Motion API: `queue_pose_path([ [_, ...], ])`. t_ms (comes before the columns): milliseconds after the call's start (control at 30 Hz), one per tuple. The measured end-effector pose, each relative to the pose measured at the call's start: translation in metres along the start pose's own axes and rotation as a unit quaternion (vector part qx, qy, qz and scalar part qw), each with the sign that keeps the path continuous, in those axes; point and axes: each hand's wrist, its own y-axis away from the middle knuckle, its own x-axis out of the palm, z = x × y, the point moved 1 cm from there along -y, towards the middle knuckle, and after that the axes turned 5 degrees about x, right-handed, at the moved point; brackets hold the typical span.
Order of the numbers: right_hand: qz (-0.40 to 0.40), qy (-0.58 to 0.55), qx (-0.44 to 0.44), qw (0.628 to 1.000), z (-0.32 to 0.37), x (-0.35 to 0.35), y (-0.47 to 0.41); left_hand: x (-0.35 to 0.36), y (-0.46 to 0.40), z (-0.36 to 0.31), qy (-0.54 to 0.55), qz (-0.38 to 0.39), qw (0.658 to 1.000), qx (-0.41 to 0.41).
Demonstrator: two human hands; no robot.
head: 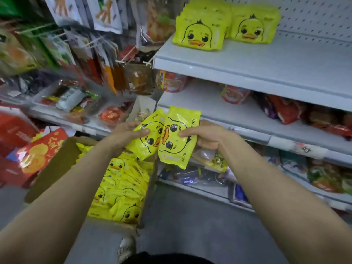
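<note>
left grip (123,134): clenched on one yellow duck packet (142,144), thumb across its face and fingers behind, so the slick film can't slide out.
right grip (207,136): grasping a second duck packet (177,140) by its right edge, thumb on top; its left edge overlaps the first packet.
where they are: both packets are in the air, just before the front edge of the middle shelf (266,140) and above the carton.
carton (57,164): low under my forearms, flap folded out, full of the same packets (122,187); that is my supply.
top shelf (266,60): two stacks of shelved duck packets (202,29) stand at its left end, faces forward.
why held so: one per grip, printed sides toward me; i judge this lets me square the pair and turn them upright before they go up beside those stacks.
</note>
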Motion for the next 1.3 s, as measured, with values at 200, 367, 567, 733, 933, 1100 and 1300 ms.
queue_pose_path([
  [200,-0.087,-0.012,-0.145,0.986,0.088,-0.069,0.086,0.057,-0.015,-0.096,-0.038,0.052,0.994,0.083],
  [367,-0.19,-0.059,-0.216,0.956,0.147,-0.12,0.107,0.09,-0.034,-0.165,-0.092,0.092,0.984,0.119],
  [567,-0.26,0.007,-0.238,0.936,0.199,-0.181,0.103,0.11,-0.083,-0.221,-0.176,0.157,0.961,0.143],
  [733,-0.376,0.182,-0.195,0.887,0.236,-0.226,0.078,0.12,-0.131,-0.254,-0.197,0.179,0.946,0.186],
  [933,-0.428,0.384,-0.129,0.808,0.27,-0.256,0.024,0.12,-0.181,-0.279,-0.241,0.207,0.925,0.209],
  [1100,-0.414,0.41,-0.145,0.799,0.289,-0.265,-0.001,0.121,-0.209,-0.281,-0.27,0.219,0.913,0.212],
  [1300,-0.402,0.467,-0.18,0.767,0.299,-0.272,-0.015,0.131,-0.209,-0.288,-0.297,0.216,0.897,0.245],
])
